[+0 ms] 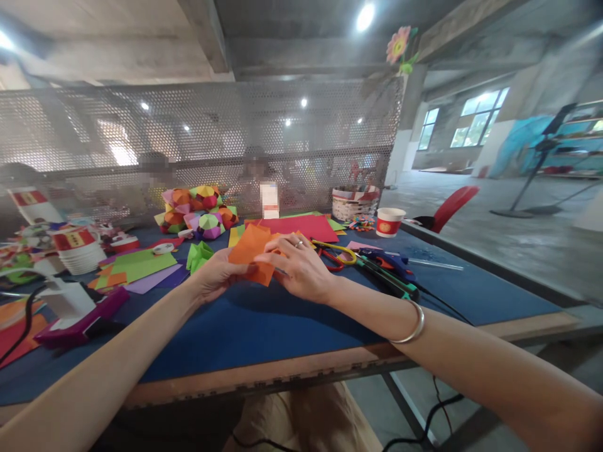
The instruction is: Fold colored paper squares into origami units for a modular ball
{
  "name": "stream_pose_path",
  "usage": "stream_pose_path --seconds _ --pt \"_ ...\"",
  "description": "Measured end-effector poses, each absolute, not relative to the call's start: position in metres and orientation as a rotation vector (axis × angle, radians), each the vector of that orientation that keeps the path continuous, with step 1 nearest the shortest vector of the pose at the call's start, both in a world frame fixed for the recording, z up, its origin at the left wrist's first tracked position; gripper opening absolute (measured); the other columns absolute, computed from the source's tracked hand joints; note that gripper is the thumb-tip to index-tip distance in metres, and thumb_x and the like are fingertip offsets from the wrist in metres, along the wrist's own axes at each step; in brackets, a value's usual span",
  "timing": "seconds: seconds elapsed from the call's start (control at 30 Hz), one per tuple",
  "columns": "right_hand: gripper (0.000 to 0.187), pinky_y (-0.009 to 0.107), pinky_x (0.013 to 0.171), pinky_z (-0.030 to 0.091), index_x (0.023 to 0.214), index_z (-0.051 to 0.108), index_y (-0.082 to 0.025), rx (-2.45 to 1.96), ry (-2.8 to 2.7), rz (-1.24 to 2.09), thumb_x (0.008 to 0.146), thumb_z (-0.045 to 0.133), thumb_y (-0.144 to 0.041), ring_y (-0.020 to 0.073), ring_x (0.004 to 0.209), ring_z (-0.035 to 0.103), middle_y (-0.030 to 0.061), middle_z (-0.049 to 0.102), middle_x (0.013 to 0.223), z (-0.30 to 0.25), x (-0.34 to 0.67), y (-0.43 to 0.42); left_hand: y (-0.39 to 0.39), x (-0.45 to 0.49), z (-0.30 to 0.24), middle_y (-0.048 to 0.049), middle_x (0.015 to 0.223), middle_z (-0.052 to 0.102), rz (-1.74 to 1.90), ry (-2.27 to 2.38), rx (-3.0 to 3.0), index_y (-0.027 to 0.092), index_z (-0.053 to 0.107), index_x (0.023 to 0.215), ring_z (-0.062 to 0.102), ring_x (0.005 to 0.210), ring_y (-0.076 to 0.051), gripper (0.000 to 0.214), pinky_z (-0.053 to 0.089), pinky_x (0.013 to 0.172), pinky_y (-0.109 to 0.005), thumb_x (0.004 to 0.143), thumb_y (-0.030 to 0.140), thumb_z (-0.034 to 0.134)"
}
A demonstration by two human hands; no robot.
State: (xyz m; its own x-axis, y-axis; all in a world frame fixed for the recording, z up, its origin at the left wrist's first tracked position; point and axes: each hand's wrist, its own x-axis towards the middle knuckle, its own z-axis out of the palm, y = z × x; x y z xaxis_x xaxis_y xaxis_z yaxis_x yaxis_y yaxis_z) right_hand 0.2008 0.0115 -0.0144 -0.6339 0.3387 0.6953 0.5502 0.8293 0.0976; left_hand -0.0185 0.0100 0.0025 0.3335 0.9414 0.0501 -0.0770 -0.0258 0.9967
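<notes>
Both my hands hold a folded orange paper (249,251) just above the blue table mat (264,326). My left hand (214,276) grips its lower left edge from beneath, fingers curled. My right hand (296,267), with a ring on one finger and a silver bangle on the wrist, presses and pinches the sheet's right side. A green folded paper piece (199,254) lies just left of my left hand.
Scissors with red and yellow handles (332,252) and a glue gun (391,273) lie right of my hands. Coloured paper sheets (141,267), colourful paper balls (198,210), a red-and-white cup (389,221), a basket (354,202) and stacked cups (78,248) surround them. A mesh screen (202,138) stands behind.
</notes>
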Motion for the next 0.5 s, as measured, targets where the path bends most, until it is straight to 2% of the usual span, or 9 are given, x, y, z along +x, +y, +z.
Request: stream_pose_path --seconds 0.1,0.23,0.4,0.5 --pt "0.028 0.044 0.102 0.037 0.114 0.075 -0.024 -0.611 -2.361 -0.425 0.092 0.06 -0.013 0.0255 0.113 0.051 0.0081 0.067 0.119 -0.015 0.201 0.011 0.01 -0.017 0.001 -0.0019 0.088 0.08 1.043 0.894 1.334 0.017 0.075 0.093 0.074 0.083 -0.022 0.037 0.06 0.08 -0.033 0.058 0.016 0.086" --pt "0.017 0.042 0.101 0.036 0.102 0.079 -0.024 -0.608 -2.316 -0.39 0.095 0.064 -0.02 0.0243 0.111 0.054 0.0057 0.072 0.111 -0.017 0.202 0.016 0.012 -0.015 0.001 -0.0025 0.09 0.081 1.105 0.936 1.303 0.018 0.075 0.089 0.075 0.084 -0.021 0.04 0.06 0.08 -0.03 0.051 0.011 0.086" --pt "0.015 0.04 0.094 0.036 0.094 0.08 -0.025 -0.689 -2.249 -0.175 0.097 0.066 -0.027 0.0227 0.106 0.057 0.0039 0.076 0.1 -0.018 0.201 0.022 0.013 -0.015 0.001 -0.0001 0.095 0.081 1.086 0.981 1.343 0.021 0.074 0.091 0.075 0.095 -0.023 0.043 0.059 0.084 -0.03 0.051 0.01 0.084" --pt "0.016 0.039 0.091 0.038 0.089 0.079 -0.021 -0.764 -2.201 -0.056 0.096 0.067 -0.03 0.0224 0.101 0.057 0.0059 0.076 0.095 -0.019 0.199 0.022 0.013 -0.015 0.0 0.0022 0.095 0.08 1.066 0.994 1.37 0.021 0.072 0.095 0.074 0.103 -0.025 0.043 0.056 0.089 -0.032 0.055 0.009 0.081"
